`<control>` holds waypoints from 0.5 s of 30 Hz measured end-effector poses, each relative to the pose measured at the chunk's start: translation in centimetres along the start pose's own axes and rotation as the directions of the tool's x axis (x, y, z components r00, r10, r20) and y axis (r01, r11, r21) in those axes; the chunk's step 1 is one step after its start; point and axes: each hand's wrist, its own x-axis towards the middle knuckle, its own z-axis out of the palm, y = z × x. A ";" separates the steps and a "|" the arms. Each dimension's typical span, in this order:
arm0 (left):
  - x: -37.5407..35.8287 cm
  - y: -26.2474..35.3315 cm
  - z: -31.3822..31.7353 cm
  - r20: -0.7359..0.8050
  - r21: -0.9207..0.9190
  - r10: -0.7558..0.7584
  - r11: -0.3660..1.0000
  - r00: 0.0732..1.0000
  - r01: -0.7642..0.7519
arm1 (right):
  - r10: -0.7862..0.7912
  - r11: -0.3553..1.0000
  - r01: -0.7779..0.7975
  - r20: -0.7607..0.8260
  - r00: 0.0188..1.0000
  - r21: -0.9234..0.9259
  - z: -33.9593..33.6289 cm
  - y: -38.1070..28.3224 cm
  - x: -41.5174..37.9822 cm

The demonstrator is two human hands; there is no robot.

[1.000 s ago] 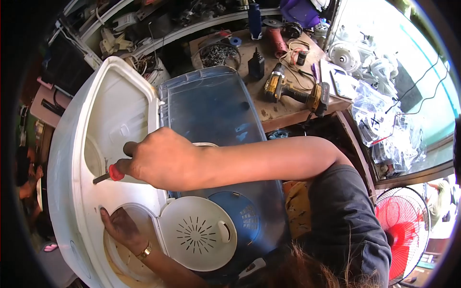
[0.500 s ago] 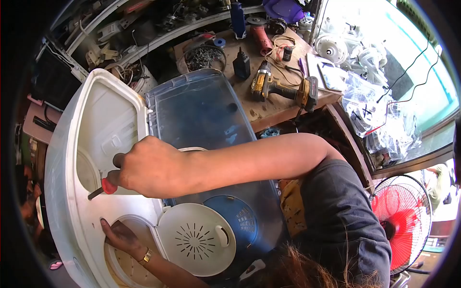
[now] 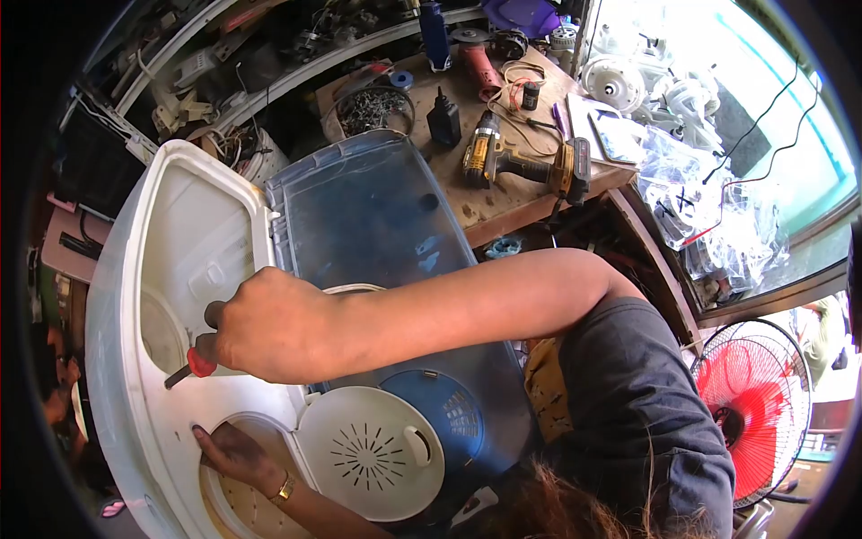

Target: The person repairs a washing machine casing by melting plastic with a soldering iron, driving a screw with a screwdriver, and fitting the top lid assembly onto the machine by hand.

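Note:
My right hand (image 3: 278, 325) is closed around a screwdriver (image 3: 202, 361) with a red and black handle. Its dark shaft slants down to the left, and the tip meets the white top panel of a washing machine (image 3: 171, 409). Below it, my left hand (image 3: 241, 460), with a gold watch on the wrist, lies over the edge of the round tub opening. Its thumb is stretched out on the panel; the other fingers are mostly hidden inside the opening. A white slotted round lid (image 3: 366, 456) stands folded open beside that opening. The large blue see-through lid (image 3: 368, 207) is also raised.
On a wooden bench (image 3: 498, 211) lie a yellow and black cordless drill (image 3: 525, 166), a red angle grinder (image 3: 480, 70), a black bottle (image 3: 444, 121) and a bowl of screws (image 3: 373, 112). A red fan (image 3: 741, 409) stands at right. White parts and plastic bags (image 3: 709, 216) fill the window side.
The view has shifted slightly. My right hand has turned a little on the screwdriver, whose tip stays on the panel. My left hand keeps nearly the same place at the opening.

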 end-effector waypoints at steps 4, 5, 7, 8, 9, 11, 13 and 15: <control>-0.4 0.1 1.3 -0.004 -0.005 0.032 0.999 0.999 -0.032 | 0.005 1.000 -0.005 0.018 1.000 -0.012 -0.2 -0.1 0.1; -0.6 0.2 2.0 -0.017 -0.001 0.055 0.998 0.998 -0.055 | 0.004 1.000 -0.004 0.015 1.000 -0.010 -0.2 -0.1 0.1; -0.5 0.1 1.4 -0.020 0.023 0.025 0.999 0.999 -0.024 | 0.005 1.000 -0.005 0.026 1.000 -0.020 0.0 -0.1 0.1; -0.3 0.1 0.9 -0.020 0.036 0.010 0.999 1.000 -0.009 | 0.007 1.000 -0.006 0.030 1.000 -0.025 0.0 -0.1 0.1; 0.0 0.0 0.0 -0.005 0.035 -0.020 0.999 1.000 0.020 | 0.007 1.000 -0.007 0.030 1.000 -0.019 0.0 -0.1 0.1; 0.7 -0.5 -2.0 0.029 0.024 -0.063 0.998 0.998 0.062 | 0.006 1.000 -0.006 0.030 1.000 -0.007 0.0 -0.2 0.1; 1.2 -0.8 -3.2 0.071 -0.007 -0.075 0.997 0.995 0.075 | 0.017 1.000 -0.016 0.045 0.999 -0.015 -0.1 -0.4 0.0; 1.2 -0.8 -3.0 0.076 -0.024 -0.061 0.998 0.995 0.063 | 0.025 1.000 -0.025 0.050 0.998 -0.014 -0.1 -0.5 -0.1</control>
